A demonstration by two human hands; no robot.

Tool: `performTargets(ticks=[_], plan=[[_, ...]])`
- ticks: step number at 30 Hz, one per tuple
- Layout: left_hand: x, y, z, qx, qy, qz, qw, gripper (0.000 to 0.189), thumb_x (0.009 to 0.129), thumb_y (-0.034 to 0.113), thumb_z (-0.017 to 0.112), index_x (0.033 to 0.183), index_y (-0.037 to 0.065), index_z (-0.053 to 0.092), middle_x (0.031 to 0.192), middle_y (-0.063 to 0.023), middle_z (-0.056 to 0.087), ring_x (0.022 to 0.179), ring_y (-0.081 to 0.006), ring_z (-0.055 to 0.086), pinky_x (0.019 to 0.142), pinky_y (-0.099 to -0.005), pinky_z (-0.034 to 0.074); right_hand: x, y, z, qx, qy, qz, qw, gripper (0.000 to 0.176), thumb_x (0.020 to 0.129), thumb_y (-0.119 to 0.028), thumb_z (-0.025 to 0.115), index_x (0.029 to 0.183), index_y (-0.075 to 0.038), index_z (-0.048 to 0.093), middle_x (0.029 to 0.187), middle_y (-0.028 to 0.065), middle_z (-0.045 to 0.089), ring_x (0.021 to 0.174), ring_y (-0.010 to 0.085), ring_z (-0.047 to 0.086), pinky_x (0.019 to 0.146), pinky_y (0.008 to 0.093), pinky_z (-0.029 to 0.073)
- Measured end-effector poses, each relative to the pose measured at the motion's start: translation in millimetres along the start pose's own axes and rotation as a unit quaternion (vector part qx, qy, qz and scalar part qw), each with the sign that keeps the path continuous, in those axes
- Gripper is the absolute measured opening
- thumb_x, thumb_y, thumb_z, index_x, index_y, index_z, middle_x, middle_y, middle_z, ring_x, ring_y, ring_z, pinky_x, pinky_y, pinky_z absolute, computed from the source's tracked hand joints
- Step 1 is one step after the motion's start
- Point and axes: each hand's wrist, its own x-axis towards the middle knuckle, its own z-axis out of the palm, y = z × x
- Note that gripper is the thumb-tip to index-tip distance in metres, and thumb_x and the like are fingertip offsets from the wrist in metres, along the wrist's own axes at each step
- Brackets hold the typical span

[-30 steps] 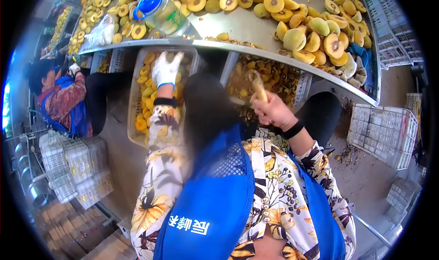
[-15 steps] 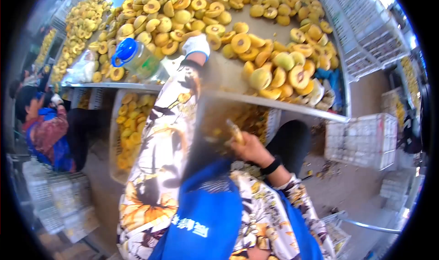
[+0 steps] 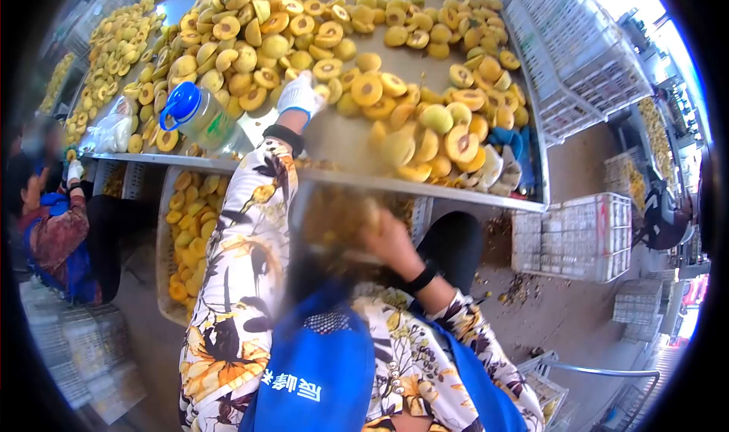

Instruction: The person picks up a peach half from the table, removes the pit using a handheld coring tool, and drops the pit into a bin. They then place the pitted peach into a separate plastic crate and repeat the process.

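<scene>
While the fruit (image 3: 367, 90) lies heaped on the table (image 3: 364, 145) from 10 to 1 o'clock in the view, its cut halves show yellow flesh, many with brownish centres. At 9 o'clock, a tub (image 3: 162, 246) holds yellow pieces; at 10, a blue-capped bottle (image 3: 211, 122) leans low. The left hand (image 3: 300, 96), gloved, reaches to the fruit at 11, arm extended; its grasp is unclear. Just below centre, the right hand (image 3: 391, 240), bare, bends inward, its fingers too blurred to tell.
</scene>
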Motion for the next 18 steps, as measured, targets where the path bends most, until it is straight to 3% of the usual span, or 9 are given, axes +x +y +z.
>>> performTargets(ticks=[1, 4, 5, 6, 9, 12, 13, 15, 18], plan=[[-12, 11, -15, -0.019, 0.006, 0.020, 1.000, 0.047, 0.066, 0.023, 0.072, 0.106, 0.007, 0.055, 0.099, -0.0181, 0.063, 0.083, -0.0313, 0.063, 0.071, -0.0393, 0.051, 9, -24, -15, -0.021, -0.004, 0.051, 0.998, 0.039, 0.082, -0.026, 0.063, 0.112, -0.005, 0.049, 0.085, 0.0239, 0.063, 0.074, 0.0379, 0.063, 0.062, 0.0426, 0.050], [-85, 41, -56, -0.351, -0.111, -0.005, 0.930, 0.045, 0.071, 0.014, 0.071, 0.112, 0.004, 0.055, 0.102, -0.0074, 0.063, 0.085, -0.0135, 0.060, 0.071, -0.0267, 0.050, 31, -77, -37, 0.037, 0.074, 0.019, 0.996, 0.047, 0.082, -0.019, 0.065, 0.123, -0.005, 0.045, 0.090, 0.0216, 0.063, 0.081, 0.0344, 0.063, 0.070, 0.0400, 0.051], [-108, 47, -63, -0.423, -0.127, 0.019, 0.897, 0.044, 0.073, 0.010, 0.069, 0.115, 0.003, 0.055, 0.102, -0.0046, 0.063, 0.087, -0.0094, 0.058, 0.073, -0.0236, 0.049, 43, -73, -32, 0.032, 0.123, -0.057, 0.990, 0.047, 0.083, -0.018, 0.064, 0.123, -0.005, 0.044, 0.094, 0.0225, 0.062, 0.086, 0.0353, 0.061, 0.074, 0.0405, 0.050], [-129, 54, -72, -0.477, -0.150, 0.005, 0.866, 0.043, 0.073, 0.004, 0.068, 0.114, 0.000, 0.054, 0.104, -0.0058, 0.062, 0.091, -0.0118, 0.058, 0.077, -0.0245, 0.049, 53, -68, -26, 0.025, 0.169, -0.132, 0.976, 0.046, 0.083, -0.018, 0.063, 0.123, -0.004, 0.044, 0.099, 0.0234, 0.060, 0.091, 0.0363, 0.060, 0.078, 0.0409, 0.048], [-181, 51, -65, -0.568, -0.126, -0.002, 0.813, 0.041, 0.079, 0.001, 0.064, 0.118, -0.002, 0.053, 0.106, -0.0066, 0.060, 0.096, -0.0124, 0.056, 0.085, -0.0237, 0.046, 57, -78, -20, 0.117, 0.080, -0.093, 0.985, 0.044, 0.084, -0.018, 0.063, 0.121, -0.002, 0.045, 0.108, 0.0260, 0.057, 0.100, 0.0381, 0.056, 0.082, 0.0420, 0.046], [-211, 51, -45, -0.712, -0.059, -0.080, 0.695, 0.034, 0.094, 0.022, 0.049, 0.118, -0.001, 0.052, 0.104, -0.0080, 0.059, 0.091, -0.0121, 0.055, 0.081, -0.0234, 0.046, 51, -83, -4, 0.105, 0.076, -0.095, 0.987, 0.042, 0.085, -0.023, 0.062, 0.119, -0.002, 0.048, 0.097, 0.0273, 0.060, 0.092, 0.0393, 0.059, 0.077, 0.0408, 0.047], [-217, 54, -38, -0.672, 0.005, -0.110, 0.732, 0.039, 0.096, 0.034, 0.044, 0.116, 0.002, 0.053, 0.099, -0.0070, 0.060, 0.090, -0.0160, 0.058, 0.079, -0.0278, 0.048, 46, -87, -1, 0.092, 0.068, -0.088, 0.990, 0.042, 0.085, -0.024, 0.061, 0.118, -0.002, 0.048, 0.094, 0.0275, 0.061, 0.090, 0.0399, 0.060, 0.076, 0.0408, 0.048], [-213, 38, -17, -0.738, -0.040, -0.239, 0.630, 0.041, 0.095, 0.039, 0.044, 0.112, 0.003, 0.054, 0.098, -0.0086, 0.061, 0.086, -0.0180, 0.059, 0.075, -0.0298, 0.050, 31, -97, -1, 0.039, 0.046, -0.023, 0.998, 0.041, 0.083, -0.027, 0.059, 0.114, -0.002, 0.050, 0.082, 0.0261, 0.061, 0.081, 0.0415, 0.060, 0.071, 0.0410, 0.049], [-224, 44, -19, -0.757, -0.008, -0.215, 0.617, 0.035, 0.095, 0.032, 0.048, 0.107, 0.000, 0.055, 0.097, -0.0106, 0.061, 0.087, -0.0165, 0.060, 0.074, -0.0264, 0.051, 10, -93, -4, 0.004, 0.018, -0.005, 1.000, 0.039, 0.085, -0.029, 0.056, 0.112, -0.003, 0.047, 0.073, 0.0261, 0.060, 0.073, 0.0449, 0.059, 0.063, 0.0468, 0.048]])
